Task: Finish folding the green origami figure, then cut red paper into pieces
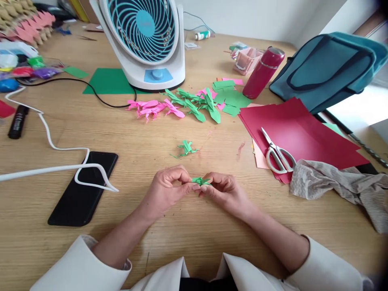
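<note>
A small folded green paper figure (200, 181) is pinched between my two hands, just above the wooden table. My left hand (170, 186) grips its left end with thumb and forefinger. At the opposite end, my right hand (226, 191) has its thumb and fingertips closed on the same paper. The fingers hide much of its shape. A little beyond my hands, another small green folded paper piece (186, 148) with thin cut strips lies on the table. Farther back are several pink folded paper figures (151, 108) beside a pile of green ones (197, 103).
A white fan (151, 60) stands at the back. Scissors (279, 153) lie on red paper sheets (303, 137) at right, near a crumpled cloth (321, 180), a red bottle (263, 72) and a teal bag (327, 72). At left, a white cable (50, 137) crosses a black phone (81, 198).
</note>
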A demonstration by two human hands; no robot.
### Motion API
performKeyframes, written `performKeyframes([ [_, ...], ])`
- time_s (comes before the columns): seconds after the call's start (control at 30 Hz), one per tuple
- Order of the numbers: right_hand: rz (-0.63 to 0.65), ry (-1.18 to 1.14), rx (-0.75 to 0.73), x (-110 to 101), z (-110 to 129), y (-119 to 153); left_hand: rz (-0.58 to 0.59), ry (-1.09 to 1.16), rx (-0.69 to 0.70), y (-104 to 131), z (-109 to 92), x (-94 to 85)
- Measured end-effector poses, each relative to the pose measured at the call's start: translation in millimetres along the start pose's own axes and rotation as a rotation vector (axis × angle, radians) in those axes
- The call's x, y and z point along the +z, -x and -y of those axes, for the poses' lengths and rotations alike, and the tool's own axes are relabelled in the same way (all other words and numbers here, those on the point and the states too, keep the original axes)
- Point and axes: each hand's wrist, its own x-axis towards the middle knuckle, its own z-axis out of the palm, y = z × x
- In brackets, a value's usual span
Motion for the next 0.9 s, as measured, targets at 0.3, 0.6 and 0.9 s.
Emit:
performKeyframes([
  [0.3,0.004,0.016,0.012,-0.3,-0.2,1.4,0.034,0.073,-0.087,1.7,-4.9,7.4],
  [0.6,0.011,0.116,-0.028,3.5,-3.2,2.8,-0.041,-0.047,-0.016,4.5,-8.4,8.8],
  [0.9,-0.002,0.107,-0.043,3.1,-5.5,4.2,0.028,-0.015,-0.050,2.6,-1.9,6.8],
])
